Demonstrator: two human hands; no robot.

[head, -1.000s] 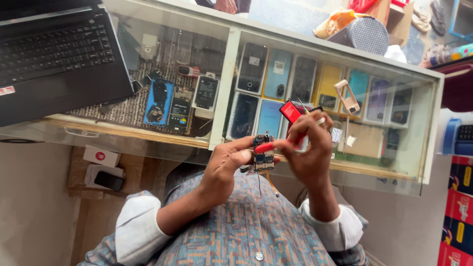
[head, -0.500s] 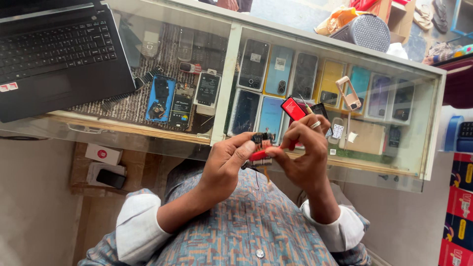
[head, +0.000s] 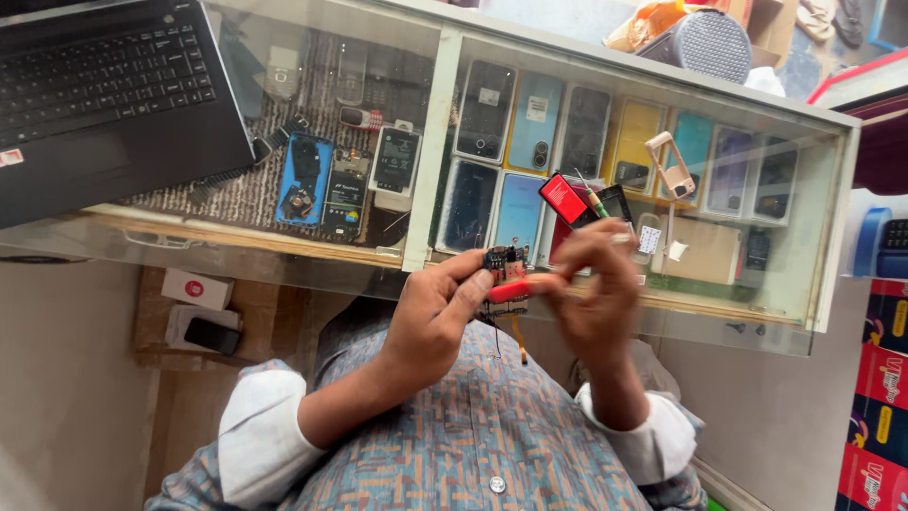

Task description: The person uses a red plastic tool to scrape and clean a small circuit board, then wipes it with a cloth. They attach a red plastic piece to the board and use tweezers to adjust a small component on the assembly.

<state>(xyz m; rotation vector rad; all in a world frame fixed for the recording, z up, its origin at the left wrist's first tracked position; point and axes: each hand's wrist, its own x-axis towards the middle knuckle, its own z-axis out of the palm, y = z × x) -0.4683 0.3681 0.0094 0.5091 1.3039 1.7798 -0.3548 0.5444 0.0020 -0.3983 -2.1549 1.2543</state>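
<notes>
Red-handled tool pinched in the right hand, tip on the small circuit board gripped by the left hand at frame centre above the glass counter; risk: slip could scratch components.

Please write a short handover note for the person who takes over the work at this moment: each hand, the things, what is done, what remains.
Left hand: holds a small circuit board above the glass counter.
Right hand: grips a red-handled tool, its tip at the board.
Done: board is out of its casing, thin wires hang below it.
Left: work at the board is in progress; nothing set down yet. A laptop lies on the counter.
</notes>
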